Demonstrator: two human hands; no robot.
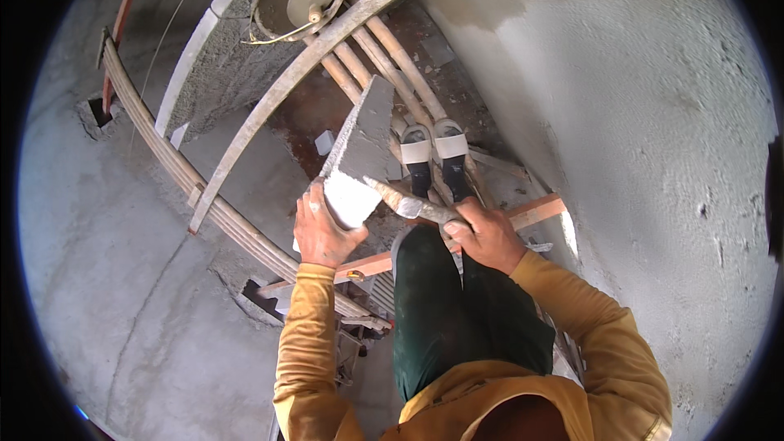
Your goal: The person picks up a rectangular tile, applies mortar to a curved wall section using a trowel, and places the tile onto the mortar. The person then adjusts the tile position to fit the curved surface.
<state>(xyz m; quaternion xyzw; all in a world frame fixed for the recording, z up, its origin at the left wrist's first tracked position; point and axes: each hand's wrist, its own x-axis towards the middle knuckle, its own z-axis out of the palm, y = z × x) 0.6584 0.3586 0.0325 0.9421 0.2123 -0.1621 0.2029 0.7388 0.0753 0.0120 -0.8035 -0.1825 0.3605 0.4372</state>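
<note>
My left hand (pixel 322 227) grips a white block (pixel 351 199), fingers wrapped round its left side and thumb along the near edge. In my right hand (pixel 488 237) is the worn, mortar-smeared handle of a trowel (pixel 408 203), held closed near its end. The handle points left to the block. Beyond the white part stretches a flat grey, mortar-coated surface (pixel 371 131) with a rough left edge; I cannot tell where the trowel blade ends and the block begins. Both hands are in front of my knees.
Under my sandalled feet (pixel 433 145) run several wooden poles (pixel 392 65), crossed by a plank (pixel 286 86). A mortar bucket (pixel 269 8) with a wire handle stands on the far poles. A plastered wall (pixel 637 131) rises at right. More tied poles (pixel 163 155) curve along the left.
</note>
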